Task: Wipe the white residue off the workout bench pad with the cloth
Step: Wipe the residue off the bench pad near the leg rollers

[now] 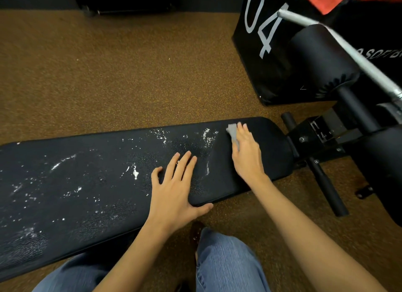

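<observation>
Long black bench pad [87,183] lying across the view from lower left to right of centre, over speckled brown floor [108,74]. White residue [134,172] scattered over most of the pad in flecks and smears: thick toward the left end, a bright streak near the middle, more specks along the far edge near the right. Right end of the pad dark and nearly free of it. Right hand [245,154] laid flat on that end, fingers straight and close together, pressing a small grey cloth [232,132] against the pad (only a folded corner showing past the fingers on the left side). Left hand [176,191] resting palm down near the pad's middle, fingers spread, thumb hooked over the near edge, holding nothing. Blue jeans [226,263] at the bottom of the view. Beyond the pad's right end, black metal bench frame [322,137] with bolts and a padded roller [322,54]. Behind that, a black soft box [267,59] bearing a large white "04"; further white lettering at the right edge, cut off and partly hidden, not fully readable. Grey bar [356,59] crossing diagonally over the roller.
</observation>
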A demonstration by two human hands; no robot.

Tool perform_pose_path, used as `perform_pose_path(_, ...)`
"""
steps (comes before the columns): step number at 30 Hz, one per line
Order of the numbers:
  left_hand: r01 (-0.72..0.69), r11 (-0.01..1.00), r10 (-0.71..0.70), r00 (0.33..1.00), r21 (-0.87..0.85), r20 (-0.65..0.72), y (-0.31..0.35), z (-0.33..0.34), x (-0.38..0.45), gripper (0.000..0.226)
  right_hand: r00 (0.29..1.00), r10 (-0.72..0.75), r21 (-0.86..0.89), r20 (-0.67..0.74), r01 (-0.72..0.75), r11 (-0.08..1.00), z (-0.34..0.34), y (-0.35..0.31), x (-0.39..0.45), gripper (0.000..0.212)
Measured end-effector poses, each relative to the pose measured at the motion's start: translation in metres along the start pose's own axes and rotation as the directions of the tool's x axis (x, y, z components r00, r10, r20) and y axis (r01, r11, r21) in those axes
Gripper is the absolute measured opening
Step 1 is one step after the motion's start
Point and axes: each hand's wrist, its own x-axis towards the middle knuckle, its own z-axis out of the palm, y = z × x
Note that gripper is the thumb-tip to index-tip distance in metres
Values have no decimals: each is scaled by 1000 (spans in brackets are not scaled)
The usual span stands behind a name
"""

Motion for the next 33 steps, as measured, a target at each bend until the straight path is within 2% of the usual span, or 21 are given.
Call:
perform_pose_path(2,25,999,-25,1000,26,-17,-2,-5,-2,115,997,71,30,-15,-70,997,3,-8,32,49)
perform_pose_path(4,69,996,-69,998,54,-13,-6,-9,-3,121,998,65,44,-18,-65,997,11,-14,52,49)
perform_pose_path(8,152,986,-153,988,63,9,-16,-11,-1,135,979,-201,86,37,197,977,22,-27,31,48)
perform_pose_path(12,177,982,-179,983,60,37,-19,-9,0,139,844,-516,65,146,513,856,16,-18,-18,49)
perform_pose_path(14,181,981,-185,982,72,46,-20,-9,-1,140,786,-593,-12,176,604,797,10,-6,-10,52)
perform_pose_path(16,179,979,-185,981,94,52,-21,-9,-1,141,813,-555,-101,174,576,812,10,4,13,57)
perform_pose_path(19,173,975,-182,982,139,52,-21,-12,0,142,944,-283,-86,171,300,950,8,3,54,57)
perform_pose_path(21,163,974,-174,983,157,59,-20,-13,0,142,976,-172,-47,133,180,983,12,-3,63,53)
perform_pose_path(24,156,975,-167,984,159,58,-22,-15,0,141,970,-242,82,-11,242,967,21,-15,49,39)
perform_pose_path(26,155,975,-166,985,160,56,-21,-15,0,140,970,-219,42,-105,224,974,21,-20,34,30)
perform_pose_path(28,160,972,-172,983,169,59,-20,-16,1,141,975,-149,-25,-163,147,989,16,-21,29,34)
perform_pose_path(30,169,970,-182,981,178,62,-20,-16,1,141,980,-118,-42,-162,112,993,13,-24,28,39)
perform_pose_path(33,180,966,-195,979,188,64,-19,-19,1,142,989,-89,-58,-118,83,995,15,-39,26,30)
